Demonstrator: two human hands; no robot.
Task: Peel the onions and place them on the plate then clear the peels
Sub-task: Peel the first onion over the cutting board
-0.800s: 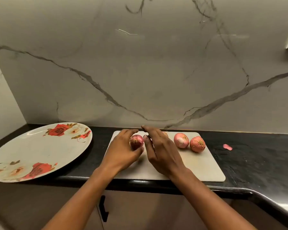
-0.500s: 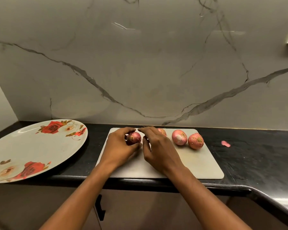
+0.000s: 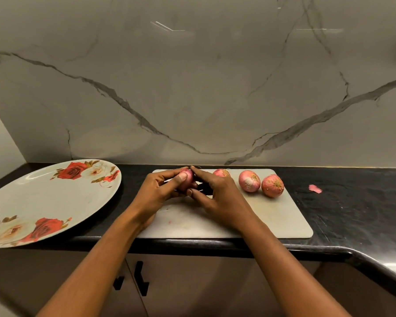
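Note:
Both my hands hold one red onion (image 3: 186,180) just above the white cutting board (image 3: 272,220). My left hand (image 3: 157,194) grips it from the left, thumb across its front. My right hand (image 3: 217,195) pinches it from the right, index finger on top and thumb below. Three more unpeeled onions lie on the board's far side: one (image 3: 221,173) partly behind my right hand, one (image 3: 249,180) in the middle, one (image 3: 272,186) at the right. A large white plate with red roses (image 3: 44,197) sits at the left.
A small pink scrap of peel (image 3: 315,188) lies on the black counter (image 3: 352,213) right of the board. A marble wall stands close behind. The counter's front edge curves towards me at the right. Cabinet doors with black handles (image 3: 140,279) are below.
My hands have lifted the onion slightly off the board and closed round it; my right hand's fingers, earlier lying beside it, now pinch it.

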